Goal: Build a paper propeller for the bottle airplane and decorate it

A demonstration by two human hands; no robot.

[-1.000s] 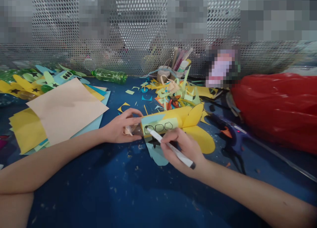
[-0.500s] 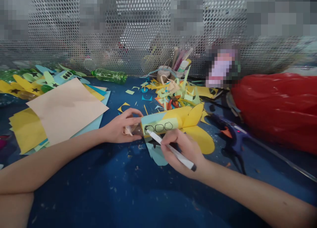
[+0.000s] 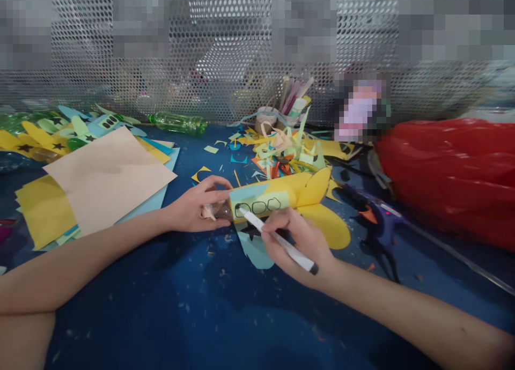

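A paper-covered bottle shaped like a yellow aeroplane [image 3: 289,194] lies on the blue table [image 3: 169,305], with yellow wings and a pale green strip bearing three black window outlines. My left hand [image 3: 197,206] is closed round its bare neck end at the left. My right hand [image 3: 300,244] grips a white marker [image 3: 277,239] like a pen, its black tip touching the leftmost window outline on the green strip. A light blue wing with a black star [image 3: 253,246] sticks out below the bottle.
A stack of tan, yellow and blue paper sheets [image 3: 100,182] lies at the left, with finished paper planes [image 3: 52,134] behind. A green bottle [image 3: 179,123], a cup of sticks [image 3: 281,110] and paper scraps [image 3: 281,150] sit at the back. A glue gun [image 3: 378,220] and a red bag [image 3: 450,171] lie at the right.
The marker tip has shifted very slightly on the leftmost window outline. Both hands and the aeroplane stay where they were.
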